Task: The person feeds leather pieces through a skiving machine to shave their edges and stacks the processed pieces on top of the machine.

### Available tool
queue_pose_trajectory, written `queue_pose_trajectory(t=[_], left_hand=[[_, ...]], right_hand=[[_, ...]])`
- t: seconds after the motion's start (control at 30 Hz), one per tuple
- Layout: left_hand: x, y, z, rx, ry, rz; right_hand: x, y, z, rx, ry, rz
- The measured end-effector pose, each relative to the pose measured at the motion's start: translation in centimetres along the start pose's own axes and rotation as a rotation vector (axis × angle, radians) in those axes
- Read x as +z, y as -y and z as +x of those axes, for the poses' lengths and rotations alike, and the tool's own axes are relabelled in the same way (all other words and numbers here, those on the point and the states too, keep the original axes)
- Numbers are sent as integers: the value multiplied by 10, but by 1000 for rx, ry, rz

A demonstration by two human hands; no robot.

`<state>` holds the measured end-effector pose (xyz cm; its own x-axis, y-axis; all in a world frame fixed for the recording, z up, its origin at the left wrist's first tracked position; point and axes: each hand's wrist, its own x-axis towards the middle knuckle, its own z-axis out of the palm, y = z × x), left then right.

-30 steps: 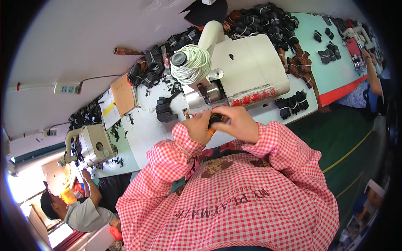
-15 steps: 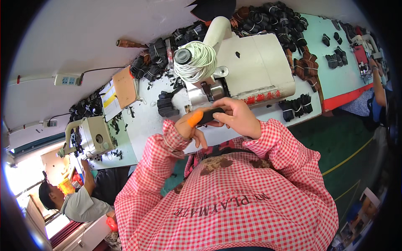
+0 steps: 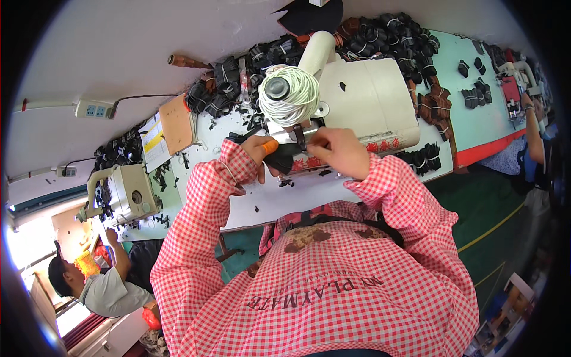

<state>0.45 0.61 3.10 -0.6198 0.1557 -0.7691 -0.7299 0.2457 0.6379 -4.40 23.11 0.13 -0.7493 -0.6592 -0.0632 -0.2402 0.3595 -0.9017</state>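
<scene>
Half a second ago both hands met on the black pieces; now the left hand (image 3: 254, 149) alone grasps the black pieces (image 3: 282, 159), just before the left front of the cream machine (image 3: 372, 101), contact unclear; the right hand (image 3: 344, 153) is apart, fingers bunched at the machine's front, its grip impossible to tell; judged: handling shifts toward the machine. White table (image 3: 285, 205) offers open room before the machine, up to its near edge; small black bundles (image 3: 425, 157) limit its right, heaped bundles (image 3: 410, 44) its back.
</scene>
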Motion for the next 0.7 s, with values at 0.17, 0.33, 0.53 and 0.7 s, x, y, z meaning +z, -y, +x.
queue_pose_trajectory(t=[0.17,0.33,0.53,0.7], left_hand=[[6,-11,15,-35,129,-56],[-1,3,11,46,44,-66],[5,10,8,105,-97,-132],[14,-1,20,70,-53,-23]], right_hand=[[-9,0,6,-21,-154,-325],[-37,-2,3,135,151,-204],[-45,-3,-4,47,132,-211],[-37,-12,0,-57,198,-148]])
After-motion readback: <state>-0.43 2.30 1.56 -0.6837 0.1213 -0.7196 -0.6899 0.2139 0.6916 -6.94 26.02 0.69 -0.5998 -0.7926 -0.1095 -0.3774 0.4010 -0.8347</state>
